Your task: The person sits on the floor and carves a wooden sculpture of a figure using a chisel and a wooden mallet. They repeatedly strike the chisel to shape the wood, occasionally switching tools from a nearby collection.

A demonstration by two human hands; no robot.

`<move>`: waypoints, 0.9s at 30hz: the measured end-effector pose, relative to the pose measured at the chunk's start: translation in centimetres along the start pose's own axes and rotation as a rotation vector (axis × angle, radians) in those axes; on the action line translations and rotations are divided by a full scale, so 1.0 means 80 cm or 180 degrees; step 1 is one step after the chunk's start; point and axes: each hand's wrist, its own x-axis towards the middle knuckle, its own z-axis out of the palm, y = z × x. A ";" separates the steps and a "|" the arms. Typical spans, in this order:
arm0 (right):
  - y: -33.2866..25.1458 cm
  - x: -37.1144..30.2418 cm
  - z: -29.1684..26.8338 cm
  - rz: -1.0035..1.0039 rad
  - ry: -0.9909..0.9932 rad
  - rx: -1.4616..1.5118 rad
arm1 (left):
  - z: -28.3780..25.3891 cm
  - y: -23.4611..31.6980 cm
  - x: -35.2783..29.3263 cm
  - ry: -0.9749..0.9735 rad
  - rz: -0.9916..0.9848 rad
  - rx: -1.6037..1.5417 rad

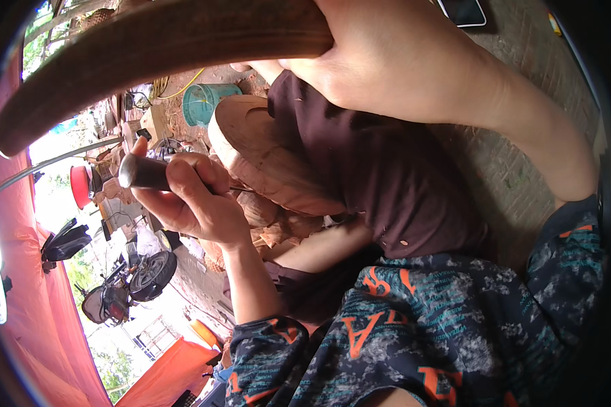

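My right hand (394,61) is raised across the top of the view, its fingers wrapped round one end of a long curved wooden mallet (163,51). The mallet reaches out to the left, apart from everything below it. Lower down, my left hand (214,210) grips a chisel (148,173) with a dark, round-ended handle. A thin shaft shows beyond the fingers, toward a large pale carved wood piece (261,152); whether the tip touches the wood is hidden. The wood piece rests against my dark-trousered leg (380,163).
Wood chips (273,235) lie beside the carved piece. A teal bucket (200,105) stands beyond it. Further off are a red tub (80,187), a parked motorcycle (132,285) and orange tarpaulin (163,370). A flat dark-screened device (465,10) lies on the floor at upper right.
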 end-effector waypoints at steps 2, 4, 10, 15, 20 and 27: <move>-0.012 0.005 -0.021 0.0414 -0.0467 0.0385 | -0.002 -0.004 0.002 -0.0004 -0.0021 0.0022; -0.005 0.000 -0.018 0.0483 -0.0461 0.0488 | 0.003 -0.004 0.003 -0.0045 -0.0020 0.0062; 0.007 -0.002 0.006 0.0248 -0.0338 -0.0537 | 0.002 -0.008 -0.002 0.0017 -0.0011 0.0089; -0.013 0.012 -0.020 0.0752 -0.0820 0.0308 | 0.000 -0.003 -0.003 -0.0064 -0.0078 0.0198; 0.001 -0.015 0.000 0.0162 -0.0099 -0.0056 | -0.001 -0.006 -0.006 -0.0202 -0.0064 0.0042; -0.014 0.000 -0.011 0.0724 -0.0840 -0.0171 | -0.011 0.001 -0.015 -0.0230 -0.0204 -0.0028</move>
